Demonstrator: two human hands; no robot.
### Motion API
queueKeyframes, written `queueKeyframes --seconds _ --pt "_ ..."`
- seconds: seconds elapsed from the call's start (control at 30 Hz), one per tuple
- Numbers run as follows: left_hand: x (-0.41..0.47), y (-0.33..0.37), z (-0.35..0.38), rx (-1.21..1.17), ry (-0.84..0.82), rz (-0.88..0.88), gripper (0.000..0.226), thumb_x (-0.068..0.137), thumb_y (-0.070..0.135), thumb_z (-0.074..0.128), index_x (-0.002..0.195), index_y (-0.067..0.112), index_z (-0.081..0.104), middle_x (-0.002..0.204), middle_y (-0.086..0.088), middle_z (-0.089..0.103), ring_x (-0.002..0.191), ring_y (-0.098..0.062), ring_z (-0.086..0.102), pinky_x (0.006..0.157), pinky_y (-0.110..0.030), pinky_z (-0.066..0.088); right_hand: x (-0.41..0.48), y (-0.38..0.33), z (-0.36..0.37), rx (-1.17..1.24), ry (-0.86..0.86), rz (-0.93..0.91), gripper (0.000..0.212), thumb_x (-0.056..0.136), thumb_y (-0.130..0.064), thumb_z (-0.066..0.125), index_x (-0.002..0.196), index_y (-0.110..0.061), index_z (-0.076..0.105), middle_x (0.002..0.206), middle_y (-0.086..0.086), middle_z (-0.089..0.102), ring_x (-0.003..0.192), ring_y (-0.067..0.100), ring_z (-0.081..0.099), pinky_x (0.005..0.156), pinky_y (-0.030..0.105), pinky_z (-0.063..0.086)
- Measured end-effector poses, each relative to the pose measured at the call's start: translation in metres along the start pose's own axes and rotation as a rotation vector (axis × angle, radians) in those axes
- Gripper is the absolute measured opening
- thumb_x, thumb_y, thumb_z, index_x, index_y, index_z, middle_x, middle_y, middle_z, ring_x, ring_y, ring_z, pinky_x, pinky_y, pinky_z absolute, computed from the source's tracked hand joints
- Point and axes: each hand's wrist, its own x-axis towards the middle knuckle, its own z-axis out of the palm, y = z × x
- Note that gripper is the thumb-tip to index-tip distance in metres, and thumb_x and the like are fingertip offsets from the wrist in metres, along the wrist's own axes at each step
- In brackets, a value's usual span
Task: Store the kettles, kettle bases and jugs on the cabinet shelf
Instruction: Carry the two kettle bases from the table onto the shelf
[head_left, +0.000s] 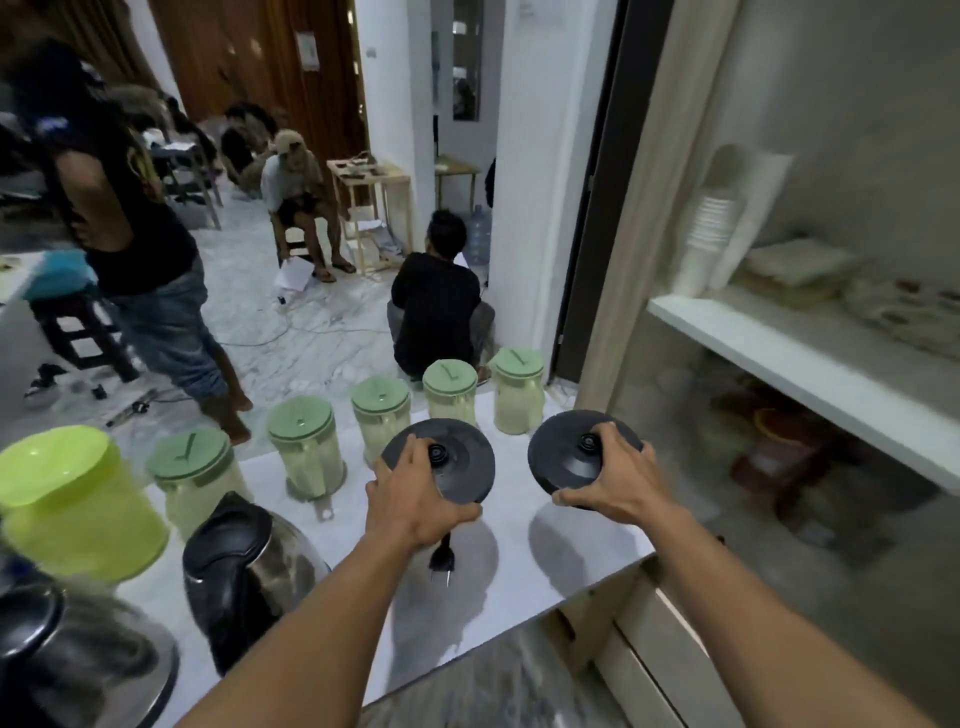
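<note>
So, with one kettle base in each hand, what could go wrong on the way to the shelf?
1. The plug hangs loose under the left kettle base in the left hand; it may catch a green-lidded jug or the shelf edge.
2. The right hand holds the right kettle base, so no hand is free to steady anything.
3. A stack of cups already stands on the shelf; a base could knock it over.

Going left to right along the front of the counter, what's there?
Steel kettle at the edge, second steel kettle with black lid, left round black kettle base, right round black kettle base, white cabinet shelf.
</note>
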Motion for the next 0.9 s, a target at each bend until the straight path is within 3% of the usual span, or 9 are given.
queueKeyframes --seconds 0.23,0.43,0.6,0.8,0.9 --pt "-0.026 0.03 -0.069 -0.064 0.019 0.245 0.096 0.046 0.071 0.072 0.124 0.024 0.039 0.125 0.002 0.055 0.125 -0.037 0.038 0.087 -0.047 0.047 -0.105 -0.028 -0.069 0.01 0.173 0.13 0.102 0.053 -0.077 0.073 0.134 -0.028 0.036 0.142 -0.005 0.05 0.132 0.041 0.04 0.093 0.048 0.047" --pt "-0.054 0.076 -0.107 -0.067 -0.005 0.478 0.1 0.045 0.076 0.072 0.124 0.023 0.043 0.123 0.002 0.058 0.118 -0.033 0.047 0.086 -0.046 0.05 -0.2 -0.029 -0.123 0.023 0.291 0.261 0.12 0.05 -0.083 0.072 0.146 -0.026 0.03 0.154 -0.004 0.042 0.139 0.041 0.037 0.101 0.054 0.046" --pt "-0.084 0.131 -0.123 -0.079 -0.054 0.645 0.106 0.041 0.081 0.069 0.126 0.023 0.043 0.126 0.001 0.061 0.118 -0.034 0.05 0.09 -0.048 0.051 -0.274 -0.006 -0.163 0.001 0.41 0.369 0.1 0.045 -0.082 0.073 0.123 -0.03 0.038 0.134 -0.007 0.055 0.123 0.036 0.049 0.095 0.05 0.048" --pt "-0.125 0.196 -0.13 -0.12 -0.107 0.826 0.104 0.047 0.075 0.073 0.131 0.02 0.044 0.129 -0.001 0.061 0.116 -0.031 0.057 0.091 -0.043 0.052 -0.362 0.025 -0.204 -0.006 0.496 0.509 0.116 0.048 -0.081 0.074 0.14 -0.025 0.034 0.145 -0.004 0.052 0.129 0.036 0.049 0.094 0.045 0.047" --pt "-0.153 0.228 -0.125 -0.096 -0.129 0.914 0.105 0.045 0.075 0.071 0.131 0.02 0.045 0.132 -0.001 0.061 0.115 -0.029 0.058 0.09 -0.043 0.053 -0.407 0.043 -0.22 -0.007 0.534 0.592 0.114 0.046 -0.082 0.074 0.138 -0.025 0.038 0.142 -0.003 0.054 0.125 0.034 0.053 0.096 0.046 0.049"
